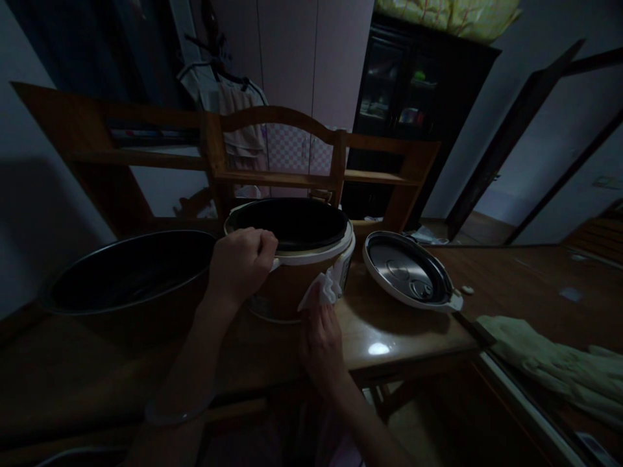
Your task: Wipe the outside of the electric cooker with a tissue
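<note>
A brown and white rice cooker [292, 285] stands open on the wooden table [399, 331], its dark inner pot showing. My left hand [241, 263] is closed over the cooker's near left rim. My right hand [321, 340] holds a crumpled white tissue [322, 290] pressed against the cooker's front wall, fingers closed around it.
The cooker's lid [409, 270] lies inside up on the table to the right. A large dark metal basin [129, 272] sits to the left. A wooden shelf unit [272, 162] stands behind. A pale green cloth [555, 363] lies at the right. The room is dim.
</note>
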Tool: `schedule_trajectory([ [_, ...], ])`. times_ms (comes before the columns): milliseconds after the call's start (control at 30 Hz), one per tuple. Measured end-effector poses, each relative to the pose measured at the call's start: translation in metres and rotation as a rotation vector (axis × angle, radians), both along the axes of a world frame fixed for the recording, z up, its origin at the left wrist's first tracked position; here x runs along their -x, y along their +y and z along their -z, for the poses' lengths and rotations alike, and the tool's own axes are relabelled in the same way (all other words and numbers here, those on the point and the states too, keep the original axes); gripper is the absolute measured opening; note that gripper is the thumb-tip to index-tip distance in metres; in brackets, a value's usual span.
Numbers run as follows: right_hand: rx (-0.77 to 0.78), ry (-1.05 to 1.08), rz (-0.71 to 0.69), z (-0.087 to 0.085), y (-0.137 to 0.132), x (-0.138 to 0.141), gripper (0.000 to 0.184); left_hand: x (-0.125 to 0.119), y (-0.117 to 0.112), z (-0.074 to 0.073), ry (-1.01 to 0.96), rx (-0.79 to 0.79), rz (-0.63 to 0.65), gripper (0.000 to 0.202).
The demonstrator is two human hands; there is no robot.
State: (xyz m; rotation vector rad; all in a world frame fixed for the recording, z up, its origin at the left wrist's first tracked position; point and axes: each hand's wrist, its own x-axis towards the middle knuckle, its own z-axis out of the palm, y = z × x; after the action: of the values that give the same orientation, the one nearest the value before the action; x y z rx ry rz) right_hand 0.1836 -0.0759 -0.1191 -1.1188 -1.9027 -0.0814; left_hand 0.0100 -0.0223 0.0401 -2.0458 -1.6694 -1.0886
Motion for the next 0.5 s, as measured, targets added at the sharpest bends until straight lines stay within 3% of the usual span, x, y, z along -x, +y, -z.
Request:
schedule_trajectory([
  [300,0.238,0.042,0.111,0.016,-0.029,0.032,0.088,0.002,0.002,0.003,0.002,-0.021,0.011,0.046],
  [500,0.248,-0.029,0.026,0.03,-0.03,0.056,0.105,0.002,0.002,0.002,-0.013,-0.011,0.019,0.045],
])
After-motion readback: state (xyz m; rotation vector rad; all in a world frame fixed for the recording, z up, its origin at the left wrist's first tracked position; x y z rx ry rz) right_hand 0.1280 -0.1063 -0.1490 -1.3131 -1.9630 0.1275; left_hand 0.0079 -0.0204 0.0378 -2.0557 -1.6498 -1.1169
